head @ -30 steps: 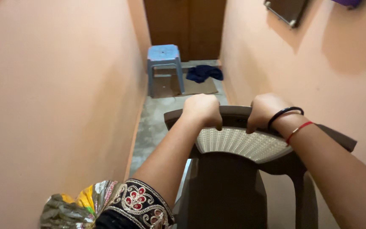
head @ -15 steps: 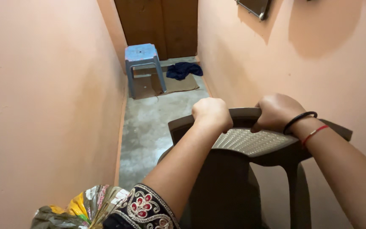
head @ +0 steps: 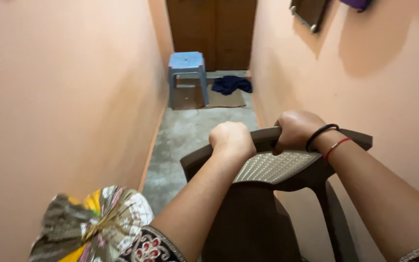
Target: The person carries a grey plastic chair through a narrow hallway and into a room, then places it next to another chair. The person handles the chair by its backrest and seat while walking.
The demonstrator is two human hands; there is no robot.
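Observation:
A dark brown plastic chair (head: pixel 267 194) with a pale perforated back panel fills the lower middle of the view, in a narrow passage. My left hand (head: pixel 231 138) grips the top rail of its backrest from above, fingers curled over the edge. My right hand (head: pixel 294 128), with a black bangle and a red thread at the wrist, clutches the same rail a little to the right. The chair's seat and legs are mostly hidden below my arms.
Peach walls (head: pixel 64 97) close in on both sides. A blue plastic stool (head: pixel 186 73) stands at the far end before a brown wooden door (head: pixel 212 29). A dark blue cloth (head: pixel 232 84) lies on a mat beside it. The grey concrete floor (head: pixel 185 136) runs between.
The chair's backrest has tilted, its left end lower. My right hand shifted slightly left and up along with it. The view swung back to the right.

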